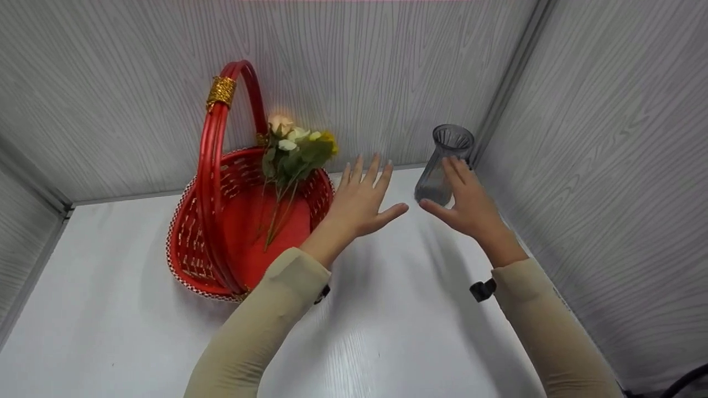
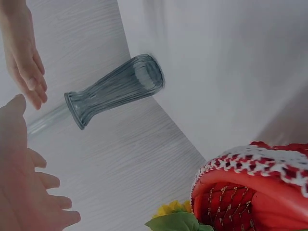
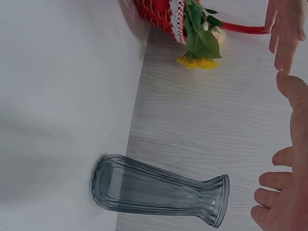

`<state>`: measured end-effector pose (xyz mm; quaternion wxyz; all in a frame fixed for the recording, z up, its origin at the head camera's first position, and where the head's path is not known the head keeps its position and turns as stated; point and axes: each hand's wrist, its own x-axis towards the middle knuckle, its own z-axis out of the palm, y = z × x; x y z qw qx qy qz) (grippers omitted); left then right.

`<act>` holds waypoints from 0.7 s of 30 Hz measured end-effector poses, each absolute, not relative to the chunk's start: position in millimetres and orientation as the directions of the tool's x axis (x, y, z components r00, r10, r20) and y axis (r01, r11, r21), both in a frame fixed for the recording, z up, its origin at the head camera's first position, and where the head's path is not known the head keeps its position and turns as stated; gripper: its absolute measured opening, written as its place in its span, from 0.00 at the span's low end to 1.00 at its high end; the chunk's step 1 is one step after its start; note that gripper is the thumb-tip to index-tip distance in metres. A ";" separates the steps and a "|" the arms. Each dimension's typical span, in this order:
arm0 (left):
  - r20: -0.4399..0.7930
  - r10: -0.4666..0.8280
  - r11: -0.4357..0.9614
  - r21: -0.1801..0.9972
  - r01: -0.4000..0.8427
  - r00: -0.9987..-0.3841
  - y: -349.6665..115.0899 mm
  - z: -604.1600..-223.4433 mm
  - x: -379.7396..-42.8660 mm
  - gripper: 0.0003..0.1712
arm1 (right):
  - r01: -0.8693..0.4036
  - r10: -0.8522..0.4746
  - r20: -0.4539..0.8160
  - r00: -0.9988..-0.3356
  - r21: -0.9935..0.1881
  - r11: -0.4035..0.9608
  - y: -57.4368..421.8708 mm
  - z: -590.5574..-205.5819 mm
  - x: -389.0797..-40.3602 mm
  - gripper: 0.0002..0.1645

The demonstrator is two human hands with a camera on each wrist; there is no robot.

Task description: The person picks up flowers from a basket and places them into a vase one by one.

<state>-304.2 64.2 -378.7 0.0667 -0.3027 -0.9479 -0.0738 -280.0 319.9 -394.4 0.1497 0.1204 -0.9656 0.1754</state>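
Observation:
My left hand (image 1: 359,204) is held over the table with its fingers spread, just right of a red woven basket (image 1: 180,237). Artificial flowers (image 1: 298,155) in peach, white and yellow lean in that basket, their stems reaching down to its red floor. On the other side, my right hand (image 1: 470,204) has its fingers extended and overlaps a grey ribbed glass vase (image 1: 453,138) in the head view. Upright on the table, the vase (image 3: 159,187) shows whole in the right wrist view, apart from the fingers. Neither hand holds anything.
A tall red handle with gold binding (image 1: 221,91) arches over the basket. Grey wood-grain panels (image 1: 359,72) wall the white table (image 1: 376,320) at the back and sides. A black cable (image 1: 686,381) shows at the lower right corner.

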 end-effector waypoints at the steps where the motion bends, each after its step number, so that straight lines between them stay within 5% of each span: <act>1: 0.169 0.563 0.808 0.096 0.582 -0.809 66.1 -377.6 -306.3 0.53 | -0.286 -0.179 0.331 -0.926 -0.308 0.907 322.5 -393.2 -282.9 0.61; 21: 0.161 0.604 0.794 -0.044 0.606 -0.780 119.8 -373.6 -344.7 0.52 | -0.161 -0.109 0.201 -0.973 -0.263 0.951 360.8 -380.9 -333.6 0.63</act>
